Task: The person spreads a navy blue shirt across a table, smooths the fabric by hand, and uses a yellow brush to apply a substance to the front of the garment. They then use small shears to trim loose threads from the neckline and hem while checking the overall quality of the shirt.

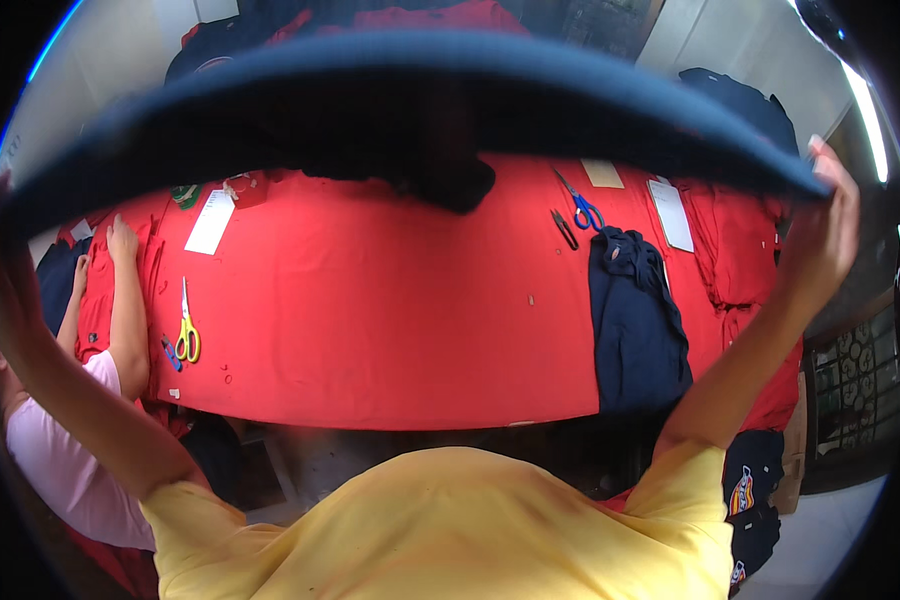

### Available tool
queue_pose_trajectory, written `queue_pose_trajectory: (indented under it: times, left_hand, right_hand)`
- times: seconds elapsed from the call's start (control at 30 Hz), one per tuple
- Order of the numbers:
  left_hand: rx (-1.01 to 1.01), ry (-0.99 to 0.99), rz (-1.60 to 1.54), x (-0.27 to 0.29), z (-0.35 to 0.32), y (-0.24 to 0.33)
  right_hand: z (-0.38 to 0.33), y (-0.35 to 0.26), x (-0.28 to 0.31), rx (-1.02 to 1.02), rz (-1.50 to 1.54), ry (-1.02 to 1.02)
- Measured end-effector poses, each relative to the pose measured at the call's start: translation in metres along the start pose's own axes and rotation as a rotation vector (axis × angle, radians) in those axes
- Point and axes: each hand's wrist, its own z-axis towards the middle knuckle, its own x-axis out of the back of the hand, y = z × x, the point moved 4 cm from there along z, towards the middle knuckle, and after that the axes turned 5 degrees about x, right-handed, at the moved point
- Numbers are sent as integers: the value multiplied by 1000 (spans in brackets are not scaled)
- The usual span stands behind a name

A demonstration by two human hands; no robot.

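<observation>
A dark navy garment [460, 75], blurred by motion, stretches in a wide arch between my raised hands above a red-covered table [390, 320]. At the far right my right hand [828, 215] grips one end of its edge, fingertips showing above the cloth. My left hand [5, 230], dim at the left rim of the picture, holds the other end. Below my right hand a folded navy garment [638, 320] lies on the table. Beside it are blue-handled scissors [583, 208] and small dark thread snips [564, 230].
Yellow-handled scissors [187, 335] and a blue cutter [171, 354] lie on the left, below a white paper tag [210, 222]. A co-worker in a pink shirt [70, 460] reaches over red garments [98, 300]. More red garments [740, 240] are piled at right, near a white card [672, 214].
</observation>
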Motion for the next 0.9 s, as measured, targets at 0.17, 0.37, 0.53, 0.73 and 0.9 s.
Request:
queue_pose_trajectory:
  times: [0.17,0.37,0.53,0.73,0.9]
  left_hand:
    - [525,-394,76,-91,-146,-39]
    - [1274,-782,-262,-116,-262,-64]
    - [971,-710,386,-160,-263,-166]
    - [920,-534,502,-237,-256,-242]
    - [1196,-100,-436,-211,-259,-224]
  right_hand:
    - [-162,16,6,-531,781,-446]
    - [-270,21,21,-1044,748,-1150]
    - [-319,68,-67,-1038,430,-1127]
    - [-357,70,-185,-739,-75,-1143]
    - [-336,79,-146,-1193,833,-759]
